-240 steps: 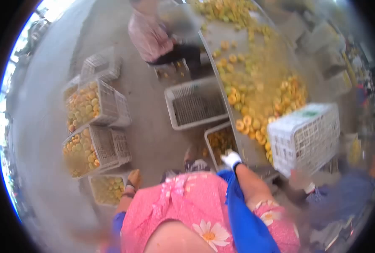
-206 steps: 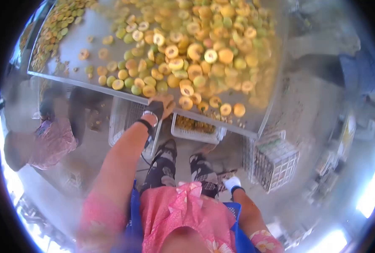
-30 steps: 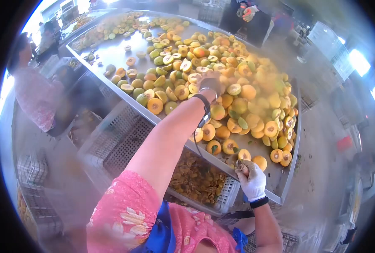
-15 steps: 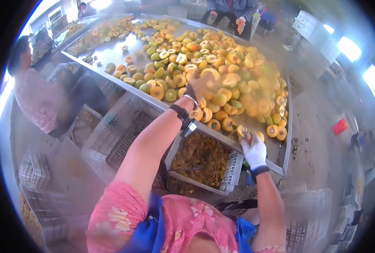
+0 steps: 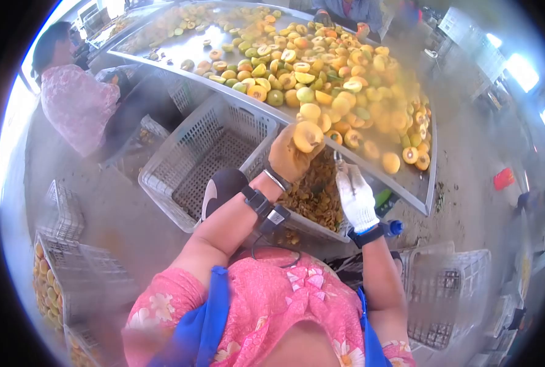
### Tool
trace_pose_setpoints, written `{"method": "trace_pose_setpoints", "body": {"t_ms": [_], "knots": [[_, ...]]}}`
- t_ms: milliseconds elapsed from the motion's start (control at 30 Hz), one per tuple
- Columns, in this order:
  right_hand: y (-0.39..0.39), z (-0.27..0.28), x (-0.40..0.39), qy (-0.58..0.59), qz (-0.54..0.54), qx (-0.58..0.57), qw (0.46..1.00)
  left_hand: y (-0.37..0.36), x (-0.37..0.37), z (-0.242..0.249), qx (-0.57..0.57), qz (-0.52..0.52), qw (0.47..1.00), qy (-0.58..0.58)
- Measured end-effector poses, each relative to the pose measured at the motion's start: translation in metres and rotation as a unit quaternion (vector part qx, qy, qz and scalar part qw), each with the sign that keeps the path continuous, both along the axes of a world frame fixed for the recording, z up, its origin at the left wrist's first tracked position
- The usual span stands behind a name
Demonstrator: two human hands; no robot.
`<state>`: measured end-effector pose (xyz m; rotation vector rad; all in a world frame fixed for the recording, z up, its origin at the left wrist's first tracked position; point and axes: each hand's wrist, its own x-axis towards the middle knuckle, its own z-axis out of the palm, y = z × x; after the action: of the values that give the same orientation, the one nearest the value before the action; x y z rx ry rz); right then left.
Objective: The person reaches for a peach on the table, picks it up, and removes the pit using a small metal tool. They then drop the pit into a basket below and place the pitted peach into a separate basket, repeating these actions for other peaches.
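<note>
My left hand (image 5: 286, 158), in an orange-brown glove, is closed around a yellow peach half (image 5: 308, 136) in front of the table's near edge. To its right, my right hand (image 5: 354, 194) wears a white glove and grips a small metal tool (image 5: 338, 158), its tip pointing up toward the table. The tool's exact kind is hard to make out. Tool and peach half are apart. Below both hands sit brown fruit scraps (image 5: 312, 199) in a crate. Many halved yellow and greenish peaches (image 5: 303, 78) are heaped on the metal table (image 5: 235, 96) beyond.
A grey plastic crate (image 5: 156, 180) stands left of the scrap crate. Another person (image 5: 76, 104) sits at the left; one more (image 5: 352, 12) is across the table. Stacked crates (image 5: 447, 293) are at lower right, and fruit-filled crates (image 5: 89, 278) at lower left.
My left hand has come back from the pile toward me and now holds a peach half. My right hand has left the fruit at the table edge, and the metal tool now shows in it.
</note>
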<state>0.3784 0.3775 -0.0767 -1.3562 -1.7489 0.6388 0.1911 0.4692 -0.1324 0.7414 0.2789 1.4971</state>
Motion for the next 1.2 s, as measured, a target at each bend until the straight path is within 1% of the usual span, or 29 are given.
{"method": "trace_pose_setpoints", "body": {"t_ms": [67,100,133,167,267,300,400,433,467,500,567,633,667,700,767,833,900,967,1000,1067,1100,1133,1167,1200], "knots": [[-0.006,-0.006,-0.004,-0.063,-0.004,0.019,0.998,-0.017,0.004,-0.002,0.013,0.016,0.999,0.050],[-0.010,-0.007,-0.005,-0.069,-0.002,0.015,0.998,-0.023,0.006,0.002,-0.053,-0.048,0.996,-0.051],[-0.012,-0.009,-0.006,-0.071,0.001,0.013,0.997,-0.027,0.009,0.004,-0.119,-0.110,0.975,-0.151],[-0.014,-0.011,-0.007,-0.074,0.005,0.012,0.997,-0.030,0.013,0.002,-0.084,-0.095,0.986,-0.113],[-0.017,-0.011,-0.008,-0.097,0.004,0.005,0.995,-0.037,0.020,-0.006,-0.059,-0.148,0.977,-0.139],[-0.016,-0.014,-0.008,-0.110,-0.002,0.003,0.994,-0.036,0.021,-0.006,-0.115,-0.187,0.958,-0.183],[-0.019,-0.015,-0.011,-0.121,-0.014,0.011,0.992,-0.043,0.028,-0.007,-0.153,-0.169,0.959,-0.166],[-0.020,-0.015,-0.012,-0.121,-0.016,0.015,0.992,-0.044,0.034,-0.009,-0.126,-0.104,0.983,-0.088],[-0.019,-0.018,-0.012,-0.121,-0.015,0.018,0.992,-0.044,0.041,-0.014,-0.097,-0.038,0.995,-0.008],[-0.017,-0.023,-0.011,-0.121,-0.014,0.021,0.992,-0.043,0.043,-0.018,-0.060,0.009,0.996,0.060],[-0.017,-0.028,-0.012,-0.121,-0.014,0.015,0.992,-0.040,0.045,-0.026,0.011,0.092,0.979,0.181],[-0.021,-0.029,-0.014,-0.121,-0.015,-0.006,0.993,-0.042,0.042,-0.023,-0.014,0.053,0.991,0.118],[-0.021,-0.032,-0.015,-0.135,-0.012,-0.003,0.991,-0.045,0.040,-0.022,-0.078,-0.018,0.997,0.000],[-0.022,-0.036,-0.015,-0.150,-0.008,-0.001,0.989,-0.047,0.039,-0.019,-0.140,-0.089,0.979,-0.117],[-0.023,-0.044,-0.015,-0.177,0.000,0.000,0.984,-0.050,0.042,-0.018,-0.114,-0.035,0.992,-0.050],[-0.024,-0.051,-0.014,-0.204,0.010,-0.004,0.979,-0.051,0.048,-0.018,-0.112,0.014,0.994,-0.008],[-0.024,-0.062,-0.011,-0.190,0.017,0.018,0.982,-0.052,0.053,-0.016,-0.136,0.061,0.989,0.008],[-0.025,-0.070,-0.007,-0.218,0.043,0.069,0.973,-0.054,0.054,-0.012,-0.148,0.066,0.987,0.020],[-0.026,-0.071,-0.005,-0.252,0.065,0.107,0.959,-0.057,0.053,-0.006,-0.153,0.069,0.985,0.026],[-0.032,-0.070,-0.007,-0.218,0.067,0.101,0.968,-0.064,0.043,0.007,-0.202,-0.041,0.978,-0.023],[-0.040,-0.061,-0.015,-0.149,0.046,0.056,0.986,-0.065,0.039,0.013,-0.223,-0.096,0.969,-0.047],[-0.047,-0.053,-0.020,-0.078,0.025,0.008,0.997,-0.066,0.037,0.014,-0.218,-0.089,0.971,-0.027],[-0.051,-0.047,-0.022,-0.087,0.013,-0.040,0.995,-0.067,0.036,0.014,-0.214,-0.083,0.973,-0.007],[-0.049,-0.052,-0.022,-0.094,0.018,-0.045,0.994,-0.068,0.036,0.012,-0.210,-0.077,0.975,0.013]]}}
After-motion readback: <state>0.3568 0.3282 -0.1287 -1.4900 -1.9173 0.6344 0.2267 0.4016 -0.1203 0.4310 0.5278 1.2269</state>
